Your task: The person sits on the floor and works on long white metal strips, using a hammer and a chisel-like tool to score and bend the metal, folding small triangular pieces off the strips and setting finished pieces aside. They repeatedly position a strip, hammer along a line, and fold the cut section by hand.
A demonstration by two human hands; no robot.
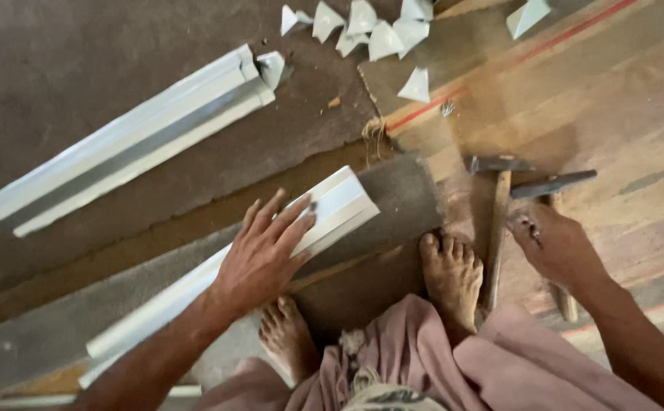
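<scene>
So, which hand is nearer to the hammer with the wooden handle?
Right. The right hand is just beside the hammer, on its right. The left hand rests on the white moulding strip, well left of it.

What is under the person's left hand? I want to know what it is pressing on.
The left hand lies flat on a long white moulding strip, which rests on a dark grey board. The palm hides the stretch of strip beneath it.

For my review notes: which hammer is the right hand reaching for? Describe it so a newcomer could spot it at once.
Start at the bare right foot on the wooden floor. Two hammers lie just right of it. The right hand rests over the farther hammer, whose dark head points right, its handle mostly hidden by the hand. The near hammer shows its full pale handle beside the foot.
</scene>
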